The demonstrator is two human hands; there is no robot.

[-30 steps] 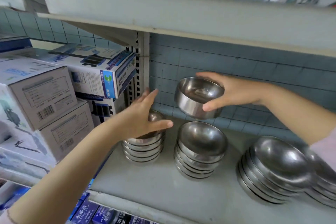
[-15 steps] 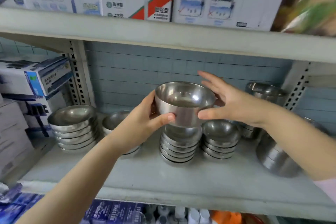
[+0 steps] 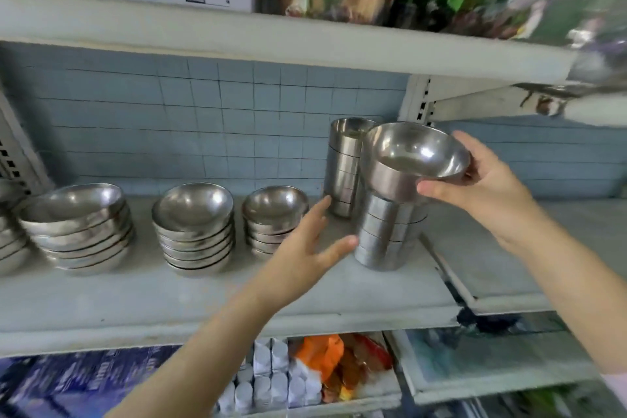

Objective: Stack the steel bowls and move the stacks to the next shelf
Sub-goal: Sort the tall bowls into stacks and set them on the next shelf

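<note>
Our right hand (image 3: 481,187) grips a steel bowl (image 3: 412,159) just above the tall stack (image 3: 386,234). Our left hand (image 3: 305,248) holds nothing, with its fingers spread out beside that stack.

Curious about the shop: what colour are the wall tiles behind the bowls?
Pale blue wall tiles with dark grout lines; the head view shows them.

One view only: head cam, wide-angle, worn by person. Faces middle shelf (image 3: 169,299) nearly square-on, tilted slightly down; tiled wall (image 3: 203,112) fills mid-frame. Edge of upper shelf (image 3: 237,41) crosses top, lower-tier packets (image 3: 271,380) along bottom. Close range: forearms enter from bottom edge; left hand (image 3: 305,244) near centre, right hand (image 3: 488,187) with steel bowl (image 3: 414,159) right of centre. Top right corner blurred.
</note>
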